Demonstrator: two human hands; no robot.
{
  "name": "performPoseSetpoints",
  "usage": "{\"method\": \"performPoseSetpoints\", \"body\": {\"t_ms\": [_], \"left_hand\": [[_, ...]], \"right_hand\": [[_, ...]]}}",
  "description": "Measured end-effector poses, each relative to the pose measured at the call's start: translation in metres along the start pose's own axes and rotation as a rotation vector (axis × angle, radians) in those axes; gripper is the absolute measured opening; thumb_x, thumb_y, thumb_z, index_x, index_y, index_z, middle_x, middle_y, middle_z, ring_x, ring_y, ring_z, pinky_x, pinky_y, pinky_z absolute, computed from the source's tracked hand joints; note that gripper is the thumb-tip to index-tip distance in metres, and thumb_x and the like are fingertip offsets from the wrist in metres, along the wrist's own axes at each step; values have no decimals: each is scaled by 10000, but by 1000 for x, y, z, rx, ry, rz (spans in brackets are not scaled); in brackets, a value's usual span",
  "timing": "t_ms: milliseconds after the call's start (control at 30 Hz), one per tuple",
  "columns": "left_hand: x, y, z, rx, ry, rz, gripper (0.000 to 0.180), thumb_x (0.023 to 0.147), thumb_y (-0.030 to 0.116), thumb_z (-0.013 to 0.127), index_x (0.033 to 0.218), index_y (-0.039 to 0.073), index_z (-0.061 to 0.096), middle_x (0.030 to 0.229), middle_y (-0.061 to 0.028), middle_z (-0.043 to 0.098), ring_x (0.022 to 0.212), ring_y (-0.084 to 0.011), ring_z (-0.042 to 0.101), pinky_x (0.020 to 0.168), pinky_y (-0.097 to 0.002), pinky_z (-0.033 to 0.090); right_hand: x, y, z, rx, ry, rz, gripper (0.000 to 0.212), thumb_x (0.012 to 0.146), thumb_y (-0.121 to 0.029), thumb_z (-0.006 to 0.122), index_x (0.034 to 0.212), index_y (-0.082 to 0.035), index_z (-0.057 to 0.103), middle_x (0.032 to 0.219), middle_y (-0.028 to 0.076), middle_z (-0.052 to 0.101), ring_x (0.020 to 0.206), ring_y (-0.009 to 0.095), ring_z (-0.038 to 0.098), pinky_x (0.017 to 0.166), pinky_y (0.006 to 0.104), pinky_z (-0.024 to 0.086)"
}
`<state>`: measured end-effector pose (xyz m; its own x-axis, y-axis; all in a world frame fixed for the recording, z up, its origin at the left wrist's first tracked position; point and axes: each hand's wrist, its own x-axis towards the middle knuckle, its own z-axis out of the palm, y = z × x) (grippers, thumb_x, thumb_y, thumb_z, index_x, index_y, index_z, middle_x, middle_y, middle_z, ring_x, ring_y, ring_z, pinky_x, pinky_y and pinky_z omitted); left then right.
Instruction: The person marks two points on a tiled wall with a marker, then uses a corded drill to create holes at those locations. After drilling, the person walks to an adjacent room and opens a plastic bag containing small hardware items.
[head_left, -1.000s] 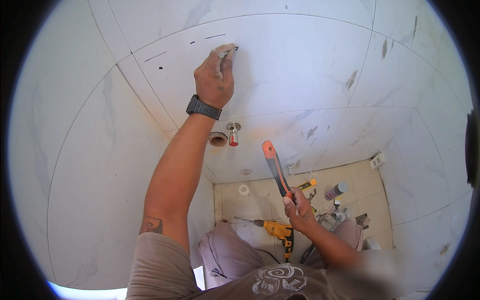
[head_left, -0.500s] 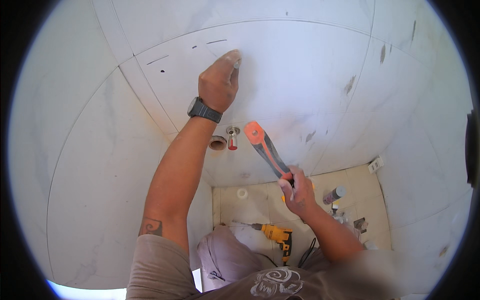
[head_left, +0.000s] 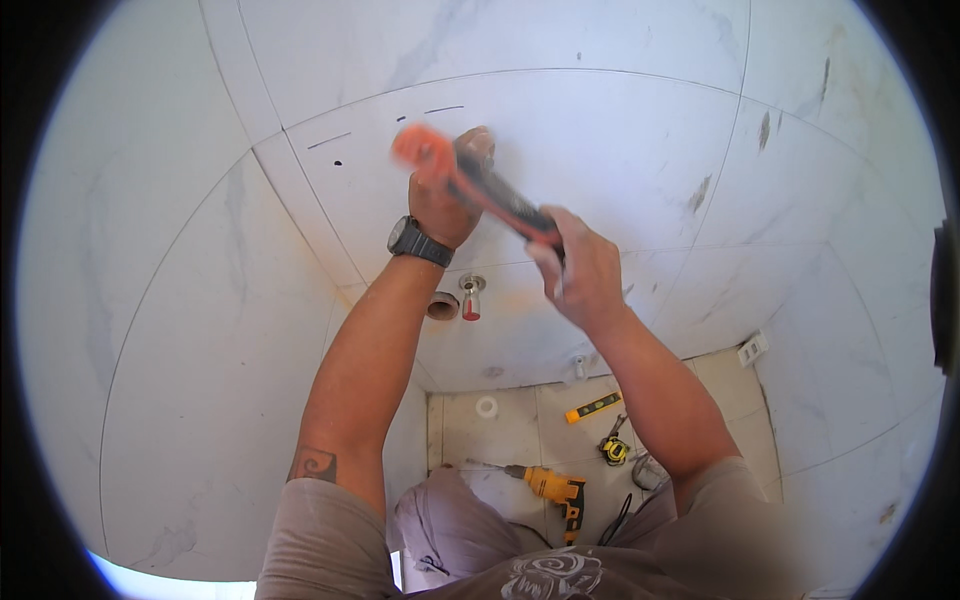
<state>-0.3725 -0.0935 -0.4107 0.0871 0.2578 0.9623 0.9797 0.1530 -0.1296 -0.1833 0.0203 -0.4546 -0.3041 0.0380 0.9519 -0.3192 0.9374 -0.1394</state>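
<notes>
My left hand (head_left: pixel 440 217), with a black watch on its wrist, is up against the white tiled wall. Its fingers are pinched together; whatever lies between them is hidden behind the tool. My right hand (head_left: pixel 584 268) grips a tool with an orange-and-black handle (head_left: pixel 508 203). The handle's orange end, blurred by motion, points up and left and overlaps my left hand in the picture. I cannot tell whether they touch. The tool's other end is hidden by my right hand.
Below my left wrist, an angle valve (head_left: pixel 471 300) and an open pipe end (head_left: pixel 442 306) project from the wall. Dark marks (head_left: pixel 444 109) run above. On the floor lie a yellow drill (head_left: pixel 550 486), a spirit level (head_left: pixel 594 408), a tape measure (head_left: pixel 614 451) and a white ring (head_left: pixel 486 407).
My right hand has swung the tool up and left, bringing its orange end across my left hand. My left hand stays at the same wall spot. The view has shifted slightly.
</notes>
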Motion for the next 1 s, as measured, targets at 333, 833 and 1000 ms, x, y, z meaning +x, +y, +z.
{"method": "performPoseSetpoints", "body": {"t_ms": [333, 833, 1000], "left_hand": [[-7, -7, 3, 42, -15, -57, 390, 779, -47, 714, 1158, 49, 706, 1045, -127, 754, 919, -343, 735, 786, -404, 597], [9, 11, -2, -132, 129, -158, 162, 971, -21, 655, 1130, 12, 654, 1078, -163, 780, 959, -321, 779, 818, -363, 631], [8, 9, 1, -79, 150, -89, 194, 941, -34, 678, 1123, 33, 667, 1087, -145, 782, 960, -308, 780, 810, -364, 637]], "right_hand": [[-2, 6, -11, -25, -142, 202, 424, 961, -114, 735, 1334, -15, 558, 940, 161, 731, 740, 335, 715, 666, 384, 578], [-97, -19, -44, 52, -265, 182, 504, 877, -149, 806, 1303, -25, 566, 863, 116, 716, 707, 310, 701, 585, 393, 545], [-91, -18, -43, 96, -222, 212, 470, 886, -131, 796, 1288, -21, 580, 878, 118, 729, 713, 309, 709, 590, 390, 547]]}}
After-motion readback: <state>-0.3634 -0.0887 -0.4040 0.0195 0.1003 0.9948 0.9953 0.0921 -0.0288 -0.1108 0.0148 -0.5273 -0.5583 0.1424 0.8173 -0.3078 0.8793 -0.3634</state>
